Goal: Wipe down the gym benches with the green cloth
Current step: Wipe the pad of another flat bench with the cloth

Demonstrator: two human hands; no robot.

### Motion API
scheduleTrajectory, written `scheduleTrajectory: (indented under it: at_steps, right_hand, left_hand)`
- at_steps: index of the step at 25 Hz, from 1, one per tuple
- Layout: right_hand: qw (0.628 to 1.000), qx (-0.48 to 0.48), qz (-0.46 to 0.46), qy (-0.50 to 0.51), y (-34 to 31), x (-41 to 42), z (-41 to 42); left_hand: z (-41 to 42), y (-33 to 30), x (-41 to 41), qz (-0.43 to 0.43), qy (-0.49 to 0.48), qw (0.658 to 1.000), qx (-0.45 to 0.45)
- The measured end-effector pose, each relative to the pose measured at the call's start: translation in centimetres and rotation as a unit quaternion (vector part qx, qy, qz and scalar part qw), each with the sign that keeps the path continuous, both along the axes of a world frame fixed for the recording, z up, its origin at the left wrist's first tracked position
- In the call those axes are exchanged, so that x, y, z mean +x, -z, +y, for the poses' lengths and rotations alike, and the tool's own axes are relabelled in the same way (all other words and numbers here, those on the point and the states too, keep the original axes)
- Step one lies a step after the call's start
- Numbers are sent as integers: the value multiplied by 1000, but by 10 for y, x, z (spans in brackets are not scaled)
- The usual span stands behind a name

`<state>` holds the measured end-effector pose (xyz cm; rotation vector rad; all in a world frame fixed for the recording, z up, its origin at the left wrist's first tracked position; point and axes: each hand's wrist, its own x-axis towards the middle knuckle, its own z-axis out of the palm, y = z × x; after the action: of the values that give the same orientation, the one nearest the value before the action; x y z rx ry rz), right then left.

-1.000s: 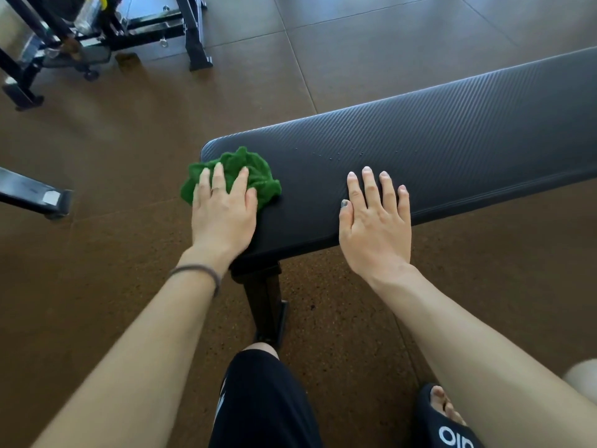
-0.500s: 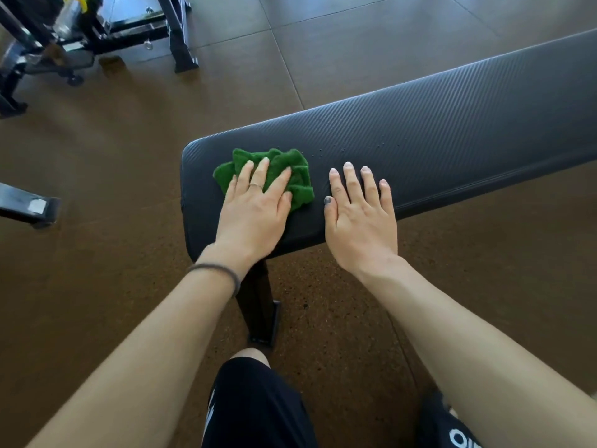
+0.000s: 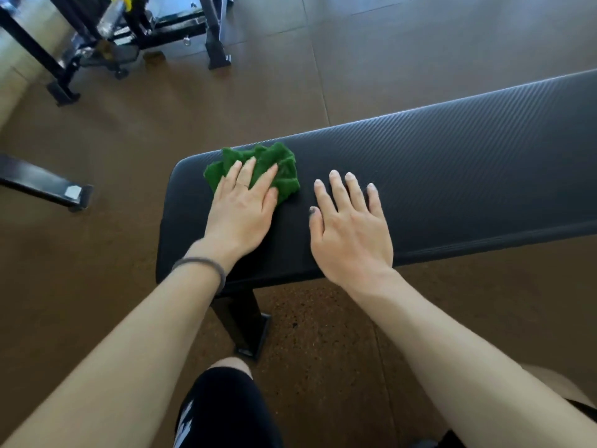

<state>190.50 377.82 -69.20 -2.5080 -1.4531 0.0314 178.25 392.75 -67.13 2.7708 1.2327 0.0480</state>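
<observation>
From your head view, your left hand (image 3: 240, 210) presses flat, fingers straight, on the bunched green cloth (image 3: 277, 169) near the end of the black counter (image 3: 468, 163); your right hand (image 3: 350, 227) rests flat just beside the cloth, holding nothing; you are mid-wipe, I judge, and next should sweep the cloth along the pad's unwiped length.

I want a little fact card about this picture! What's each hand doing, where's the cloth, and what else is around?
Left hand: flat, fingers straight, pressing on the crumpled green cloth
Right hand: flat on the bench, fingers spread, holding nothing
Cloth: lies on the bench top near its rounded end
Bench: long black padded gym bench with ribbed surface
Under the bench: black metal leg standing on the brown speckled floor
Wrist: dark band on the left wrist
Background: black metal gym frame at top left
</observation>
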Motion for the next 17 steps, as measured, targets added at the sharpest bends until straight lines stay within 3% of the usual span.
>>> scheduleTrajectory:
  at_steps: [4, 12, 14, 17]
  right_hand:
    - [1000, -14, 17, -13, -6, 3, 0]
    - [1000, 8, -7, 1, 3, 0, 1]
    - [1000, 17, -9, 9, 2, 0, 0]
    - [999, 22, -13, 20, 1, -4, 0]
  left_hand:
    - [-56, -8, -37, 17, 59, 998, -1]
    - [80, 4, 53, -2, -15, 1000, 9]
    - [63, 2, 46, -16, -12, 1000, 12]
    - [-12, 3, -19, -53, 80, 995, 36]
